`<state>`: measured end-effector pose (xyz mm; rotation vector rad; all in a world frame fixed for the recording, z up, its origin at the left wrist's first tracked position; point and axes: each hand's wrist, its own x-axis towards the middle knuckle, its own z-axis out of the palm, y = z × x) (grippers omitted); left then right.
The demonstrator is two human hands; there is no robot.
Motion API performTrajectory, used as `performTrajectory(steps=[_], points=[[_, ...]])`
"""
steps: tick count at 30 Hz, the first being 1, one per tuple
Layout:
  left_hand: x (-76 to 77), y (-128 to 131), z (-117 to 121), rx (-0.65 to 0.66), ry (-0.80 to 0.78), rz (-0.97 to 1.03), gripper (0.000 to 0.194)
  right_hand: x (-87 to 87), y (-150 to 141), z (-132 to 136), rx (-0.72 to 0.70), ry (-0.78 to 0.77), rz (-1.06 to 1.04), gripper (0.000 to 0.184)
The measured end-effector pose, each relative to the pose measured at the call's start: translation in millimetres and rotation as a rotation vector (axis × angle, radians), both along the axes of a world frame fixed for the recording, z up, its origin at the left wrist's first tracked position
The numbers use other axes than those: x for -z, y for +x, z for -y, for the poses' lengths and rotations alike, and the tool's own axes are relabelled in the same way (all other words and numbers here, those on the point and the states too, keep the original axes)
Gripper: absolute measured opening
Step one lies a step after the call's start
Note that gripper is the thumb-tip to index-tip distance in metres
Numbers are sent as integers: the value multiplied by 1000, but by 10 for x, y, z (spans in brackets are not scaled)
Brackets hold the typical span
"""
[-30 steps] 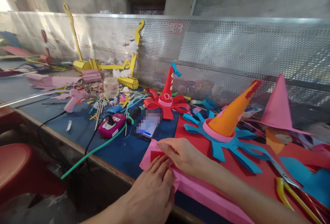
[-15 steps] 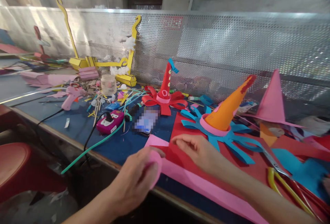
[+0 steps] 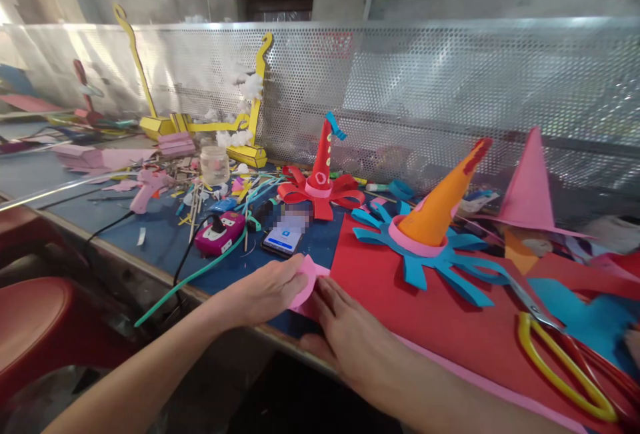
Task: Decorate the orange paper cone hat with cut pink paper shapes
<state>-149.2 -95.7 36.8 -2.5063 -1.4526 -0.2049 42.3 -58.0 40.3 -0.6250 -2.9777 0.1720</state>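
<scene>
My left hand [image 3: 273,291] pinches a rounded pink paper piece [image 3: 306,287] between thumb and fingers, just above the table's front edge. Beneath it runs a long pink paper strip [image 3: 480,377], partly hidden by my hands and a red sheet. My right hand [image 3: 345,327] rests over the strip right beside the pink piece, its fingers stretched forward and the thumb apart near the table edge. The red sheet [image 3: 385,287] lies to the right of my hands. On its far part stands an orange cone [image 3: 430,221] with a pink ring and curled blue strips [image 3: 415,273].
Yellow-handled scissors [image 3: 560,361] lie at the right. A phone [image 3: 285,234], a purple power socket [image 3: 220,234] with a cord and a pink glue gun [image 3: 147,191] are on the left. Behind stand a red cone [image 3: 323,157], a pink cone [image 3: 530,181] and a perforated metal panel [image 3: 400,81].
My left hand has moved up and forward with the pink piece, onto the strip's end. My right hand has come down and left beside it, off the red sheet's corner.
</scene>
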Motion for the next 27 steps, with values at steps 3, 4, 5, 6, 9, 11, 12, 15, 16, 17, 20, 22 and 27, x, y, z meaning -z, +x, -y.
performTrajectory(steps=[3,4,5,6,9,11,12,15,16,17,20,22,27], points=[[-44,84,40,37,29,-58,35,-217,106,-62,-10,-125,-228,31],[-65,132,66,42,16,-71,35,-283,118,-141,67,-145,-288,39],[-86,186,93,49,-3,-77,35,-331,111,-245,165,-163,-319,43],[-106,244,119,60,-28,-70,36,-355,86,-363,199,-181,-328,44],[-124,410,172,117,-83,28,35,-300,-60,-686,170,-269,-283,50],[-86,486,187,93,-137,124,33,-222,-152,-796,137,-306,-256,46],[-53,510,190,66,-164,163,33,-194,-181,-820,118,-325,-248,46],[58,533,196,4,-197,273,39,-188,-208,-859,108,-363,-260,56],[88,534,199,-7,-208,305,41,-201,-213,-881,122,-357,-273,57],[111,537,203,-12,-224,326,41,-213,-224,-909,138,-340,-285,53],[136,574,218,-23,-252,344,40,-191,-318,-1000,159,-274,-273,24],[129,619,230,-29,-247,338,40,-130,-420,-1031,164,-252,-227,19],[126,695,257,-20,-221,300,36,15,-640,-989,260,-234,-114,21]])
